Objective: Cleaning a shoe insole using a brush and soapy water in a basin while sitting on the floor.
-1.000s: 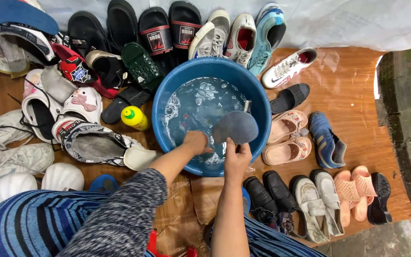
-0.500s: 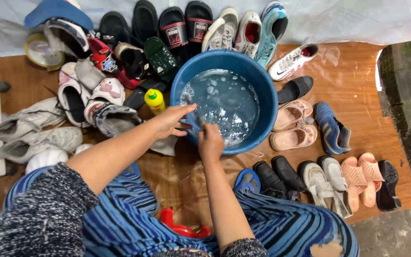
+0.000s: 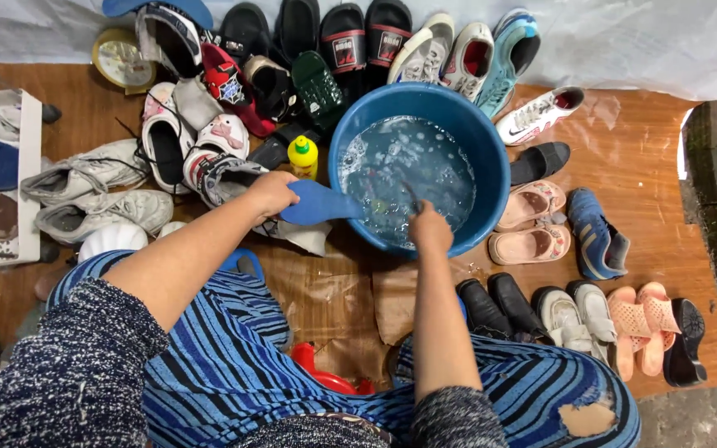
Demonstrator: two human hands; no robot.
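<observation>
Shoes point(image 3: 159, 158) lay crowded on the brown floor point(image 3: 641, 174) around a blue basin point(image 3: 491, 158), close enough to reach from where the person sat. The basin held soapy water point(image 3: 408, 170), with a yellow bottle point(image 3: 302, 156) just beside its rim. The left hand point(image 3: 271, 192) held a blue insole point(image 3: 319, 204) flat over the basin's near edge, fingers curled around its heel end, probably so it dripped into the basin. The right hand point(image 3: 430, 231) rested on the rim, fingers dipped into the water; I could not tell what they held.
</observation>
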